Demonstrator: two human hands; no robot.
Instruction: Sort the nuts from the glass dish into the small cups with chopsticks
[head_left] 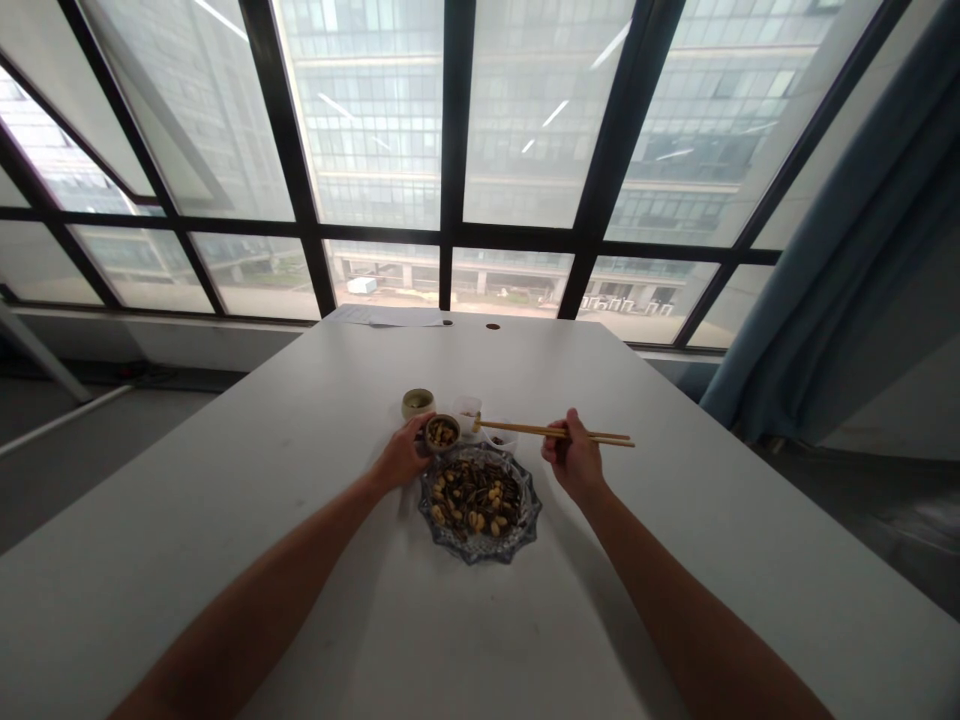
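Head view: both arms reach in from the near side, forearms angled inward. Left hand (403, 458) is at the left side of a small cup (443, 432), grip closed around it, just above the glass bowl's far-left rim. Right hand (576, 462) is right of the bowl, grip clenched on chopsticks (525, 429), held near level, tips pointing left. Pale piece at the tips, too small to identify.

Counts: 2 chopsticks; 1 glass bowl (517, 545) with dark seeds and pale nuts, too many to count; 2 small cups, the held one with mixed bits inside and a greenish cup (418, 403) just beyond; 2 clear containers, one (467, 408) by the tips, other (501, 437) under the sticks.

Worktop (300, 560): white, cluster midway between left and right edges. Papers (390, 316) at far-left corner, two round holes near far edge. Dark-framed windows (375, 120) beyond, blue curtain (832, 250) right.
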